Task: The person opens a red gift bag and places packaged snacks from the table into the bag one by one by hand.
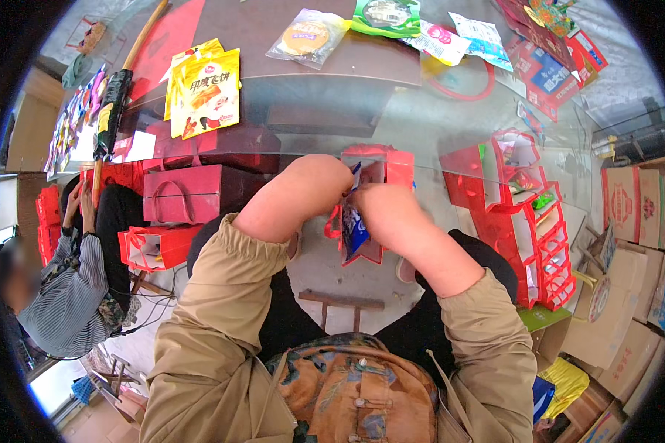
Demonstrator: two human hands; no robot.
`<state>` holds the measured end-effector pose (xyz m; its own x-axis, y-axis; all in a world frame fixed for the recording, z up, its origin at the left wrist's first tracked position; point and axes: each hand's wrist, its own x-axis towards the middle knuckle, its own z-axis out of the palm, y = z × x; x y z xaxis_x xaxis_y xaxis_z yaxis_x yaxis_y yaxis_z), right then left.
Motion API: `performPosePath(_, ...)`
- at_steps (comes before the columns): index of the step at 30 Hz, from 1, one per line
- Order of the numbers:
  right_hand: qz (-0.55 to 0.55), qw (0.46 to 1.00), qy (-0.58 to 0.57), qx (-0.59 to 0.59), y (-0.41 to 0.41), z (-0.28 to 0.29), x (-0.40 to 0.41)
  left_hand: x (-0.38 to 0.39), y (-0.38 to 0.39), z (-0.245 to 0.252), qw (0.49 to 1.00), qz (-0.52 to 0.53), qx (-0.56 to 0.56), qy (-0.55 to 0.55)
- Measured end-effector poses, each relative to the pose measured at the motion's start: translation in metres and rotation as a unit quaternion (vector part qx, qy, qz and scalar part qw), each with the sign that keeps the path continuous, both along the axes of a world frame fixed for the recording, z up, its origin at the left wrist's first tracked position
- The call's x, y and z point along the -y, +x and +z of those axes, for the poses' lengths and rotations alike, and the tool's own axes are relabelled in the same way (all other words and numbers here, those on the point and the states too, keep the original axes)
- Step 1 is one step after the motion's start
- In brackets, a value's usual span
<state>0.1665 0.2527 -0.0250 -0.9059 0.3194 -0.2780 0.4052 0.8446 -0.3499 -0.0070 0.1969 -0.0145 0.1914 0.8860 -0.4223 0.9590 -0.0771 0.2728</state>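
A red paper gift bag stands between my knees, at the front edge of the glass tabletop. In its opening a shiny blue packet stands tilted. My left hand bends inward over the bag, with its fingertips at the packet's upper end. My right hand lies across the bag and touches the packet. The backs of my hands and wrists hide most of my fingers, so their grip is unclear.
Yellow snack packets and a clear-wrapped round biscuit lie on the tabletop. Filled red gift bags stand at the right, before cardboard boxes. Dark red gift boxes are at the left, near a seated person. A wooden pole lies across the table.
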Motion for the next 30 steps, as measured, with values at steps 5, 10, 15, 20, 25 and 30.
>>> performPosePath(5, 0.096, 0.992, 0.050, -0.066, 0.010, -0.018, 0.022, 0.001, -0.001, -0.002, 1.000, -0.002, 0.005, -0.007)
performPosePath(10, 0.210, 0.976, 0.030, 0.045, 0.017, -0.003, 0.011, 0.001, -0.003, -0.002, 0.999, -0.003, 0.028, -0.017)
performPosePath(15, 0.085, 0.985, -0.146, -0.025, 0.023, 0.046, -0.034, 0.001, 0.000, 0.002, 1.000, -0.002, 0.009, -0.005)
performPosePath(20, 0.047, 0.988, -0.057, -0.133, 0.018, 0.031, -0.028, 0.001, 0.001, 0.006, 1.000, -0.005, 0.007, -0.003)
performPosePath(25, 0.161, 0.979, 0.123, 0.004, 0.005, -0.015, 0.018, 0.000, 0.002, 0.010, 1.000, -0.007, 0.005, 0.002)
performPosePath(30, 0.172, 0.969, 0.105, 0.146, -0.014, -0.016, 0.017, -0.001, 0.002, 0.002, 1.000, 0.005, -0.013, -0.027)
